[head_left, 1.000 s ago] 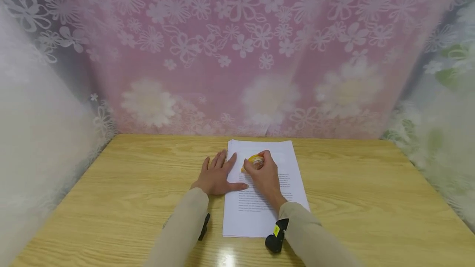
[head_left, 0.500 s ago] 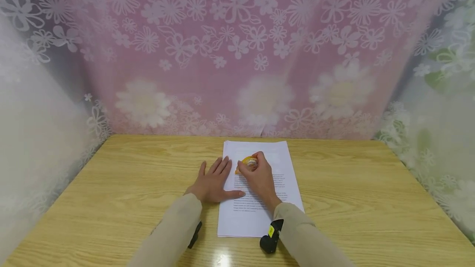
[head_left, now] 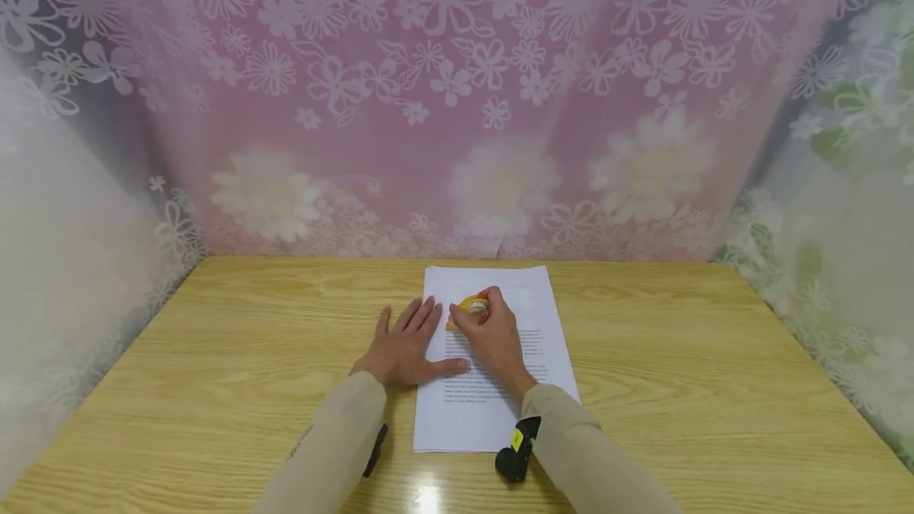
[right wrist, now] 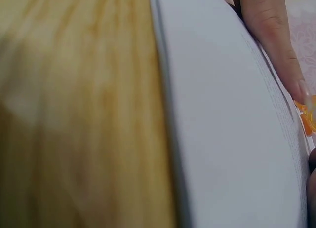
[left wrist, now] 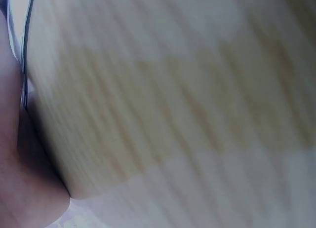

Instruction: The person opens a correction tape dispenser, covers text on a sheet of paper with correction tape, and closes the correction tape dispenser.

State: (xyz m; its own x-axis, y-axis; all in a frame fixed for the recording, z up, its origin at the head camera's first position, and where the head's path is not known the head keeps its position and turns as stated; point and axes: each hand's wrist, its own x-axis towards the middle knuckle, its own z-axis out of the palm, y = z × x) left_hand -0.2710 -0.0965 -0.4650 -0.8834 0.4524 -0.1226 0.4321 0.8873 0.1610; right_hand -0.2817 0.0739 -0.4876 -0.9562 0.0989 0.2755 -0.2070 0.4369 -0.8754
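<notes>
Orange-and-clear tool (head_left: 474, 304), seemingly light, stiff, smooth, best held by its sides: right hand (head_left: 495, 338) pinches it in its fingers over printed paper (head_left: 460, 428); left hand (head_left: 403, 351) lies with fingers spread.

Behind the far edge of the wood-grained table (head_left: 678, 339) hangs a pink sheet (head_left: 400, 149) patterned with white flowers. A pale sheet (head_left: 64, 244) borders the left edge, and a whitish one with green leaves (head_left: 857, 260) the right; a bright reflection (head_left: 427, 498) shines toward the near edge.
</notes>
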